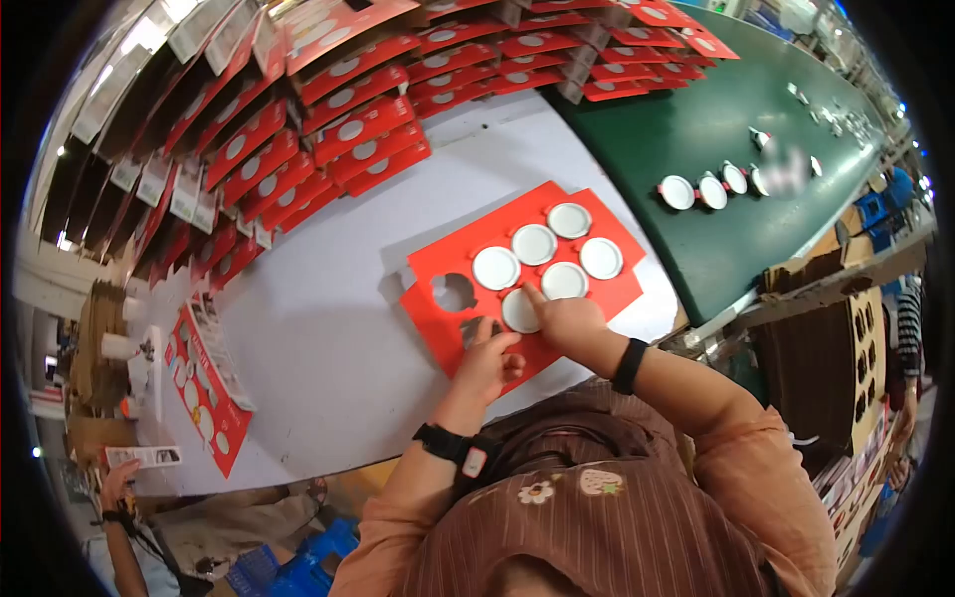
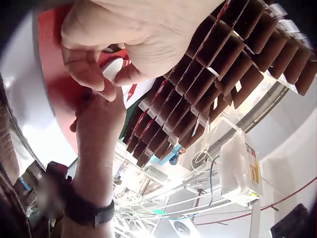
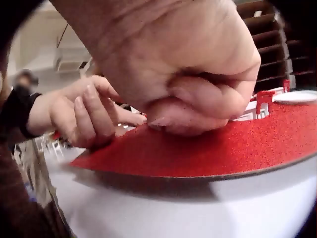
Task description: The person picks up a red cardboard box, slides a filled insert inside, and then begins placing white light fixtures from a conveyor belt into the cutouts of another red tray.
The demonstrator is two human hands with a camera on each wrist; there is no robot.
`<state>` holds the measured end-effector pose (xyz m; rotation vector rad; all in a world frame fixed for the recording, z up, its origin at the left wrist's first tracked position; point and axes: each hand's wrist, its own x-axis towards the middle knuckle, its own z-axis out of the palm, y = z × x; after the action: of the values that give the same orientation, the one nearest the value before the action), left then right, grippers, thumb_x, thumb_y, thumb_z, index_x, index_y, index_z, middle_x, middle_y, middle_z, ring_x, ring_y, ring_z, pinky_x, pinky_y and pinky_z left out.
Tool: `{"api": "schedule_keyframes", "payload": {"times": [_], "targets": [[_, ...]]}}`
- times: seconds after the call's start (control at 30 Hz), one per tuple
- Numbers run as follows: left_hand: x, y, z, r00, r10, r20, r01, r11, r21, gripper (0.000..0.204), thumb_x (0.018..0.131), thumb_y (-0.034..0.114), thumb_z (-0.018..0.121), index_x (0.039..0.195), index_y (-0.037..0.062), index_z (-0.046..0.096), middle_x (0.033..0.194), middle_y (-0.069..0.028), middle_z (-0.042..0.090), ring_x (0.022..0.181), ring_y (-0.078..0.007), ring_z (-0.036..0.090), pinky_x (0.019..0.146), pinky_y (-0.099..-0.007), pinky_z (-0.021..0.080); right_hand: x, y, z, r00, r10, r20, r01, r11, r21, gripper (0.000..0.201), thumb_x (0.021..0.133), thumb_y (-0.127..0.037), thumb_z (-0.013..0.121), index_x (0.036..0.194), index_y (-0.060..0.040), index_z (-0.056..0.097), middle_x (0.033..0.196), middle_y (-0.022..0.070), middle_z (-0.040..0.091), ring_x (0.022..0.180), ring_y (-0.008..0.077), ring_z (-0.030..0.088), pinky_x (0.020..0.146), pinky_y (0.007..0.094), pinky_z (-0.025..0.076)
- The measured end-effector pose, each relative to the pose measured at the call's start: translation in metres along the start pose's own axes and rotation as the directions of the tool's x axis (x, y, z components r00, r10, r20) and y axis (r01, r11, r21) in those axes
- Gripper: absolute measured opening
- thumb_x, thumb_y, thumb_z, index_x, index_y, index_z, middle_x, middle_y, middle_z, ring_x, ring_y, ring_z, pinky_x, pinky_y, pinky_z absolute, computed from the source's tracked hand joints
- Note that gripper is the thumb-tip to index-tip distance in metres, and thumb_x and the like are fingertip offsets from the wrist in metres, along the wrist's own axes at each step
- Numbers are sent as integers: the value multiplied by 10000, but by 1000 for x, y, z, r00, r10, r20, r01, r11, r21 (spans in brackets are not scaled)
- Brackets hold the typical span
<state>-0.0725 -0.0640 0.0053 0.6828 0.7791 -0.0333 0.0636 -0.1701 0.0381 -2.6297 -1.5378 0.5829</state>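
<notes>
A red card (image 1: 619, 289) with round cutouts lies on the white table. Several white round discs with red side tabs sit in it, among them a back disc (image 1: 569, 220) and a front disc (image 1: 517, 312). My right hand (image 1: 575, 326) presses the front disc with an outstretched index finger; its other fingers are curled in the right wrist view. Close to the card's near edge, my left hand (image 1: 484, 366) has loosely bent fingers over a cutout it partly covers. Beyond it, another cutout (image 1: 455, 292) shows the table through it.
Tiered stacks of red printed cards (image 1: 363, 149) stand along the back and left. On the green table (image 1: 637, 149) at right lie more white discs (image 1: 677, 192) in a row. A printed red card (image 1: 209, 393) lies at far left, near another person's hand (image 1: 119, 480).
</notes>
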Motion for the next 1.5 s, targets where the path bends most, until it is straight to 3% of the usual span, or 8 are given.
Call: {"api": "schedule_keyframes", "payload": {"times": [0.07,0.17,0.33,0.5,0.63,0.73,0.97,1.5], "targets": [[-1,-2,-5,989,115,92,-112,993,-31,359,868,111,591,1181,188,433,908,-11,559,558,-139,574,452,-267,470,10,19,45,963,-166,-213,156,986,-63,475,855,-182,490,1300,-36,414,732,100,659,609,270,655,491,432,497],[-5,5,-6,998,31,60,-30,999,-25,304,886,108,539,1154,204,432,923,-12,558,549,-148,548,445,-266,432,-13,6,5,989,-146,-21,145,988,-50,179,803,-169,520,892,-62,633,764,140,660,650,268,655,476,434,487],[2,6,-11,998,-66,26,68,994,-91,208,848,109,530,900,253,389,701,4,411,537,-162,468,444,-282,354,-34,4,28,940,-256,-225,222,961,-168,508,839,-142,482,1333,-31,437,839,102,643,682,245,656,481,386,487],[7,4,-11,993,-119,-14,117,990,-84,214,852,116,523,821,261,368,701,20,383,521,-151,442,430,-280,336,-43,5,14,983,-179,31,178,983,53,552,888,-240,476,1408,-98,357,821,119,647,672,237,652,485,381,482],[4,2,-12,997,-25,79,25,1000,-3,135,873,137,513,942,229,442,786,20,471,529,-149,486,436,-268,386,-36,20,21,989,-140,38,128,968,218,473,884,-294,482,1336,-176,411,727,114,639,633,315,636,501,447,476],[-7,4,0,999,27,38,-28,999,31,113,904,136,521,958,188,437,835,-11,503,558,-145,561,466,-268,442,-52,34,30,951,10,-308,122,905,408,213,849,-229,540,1027,-112,541,713,131,622,639,350,619,512,476,470],[-16,5,16,1000,-4,-11,4,999,36,267,879,96,539,1018,164,322,823,-63,497,581,-165,592,481,-281,466,-67,30,18,894,146,-424,136,813,566,317,826,-173,611,1121,-57,594,916,171,611,786,347,616,667,413,507],[-13,11,19,998,-55,-32,56,998,32,267,867,85,550,893,197,309,713,5,416,534,-138,485,464,-268,361,-36,42,18,812,-368,-454,373,924,-81,295,773,-149,560,1053,-88,632,833,45,539,795,192,581,603,303,503]]}}
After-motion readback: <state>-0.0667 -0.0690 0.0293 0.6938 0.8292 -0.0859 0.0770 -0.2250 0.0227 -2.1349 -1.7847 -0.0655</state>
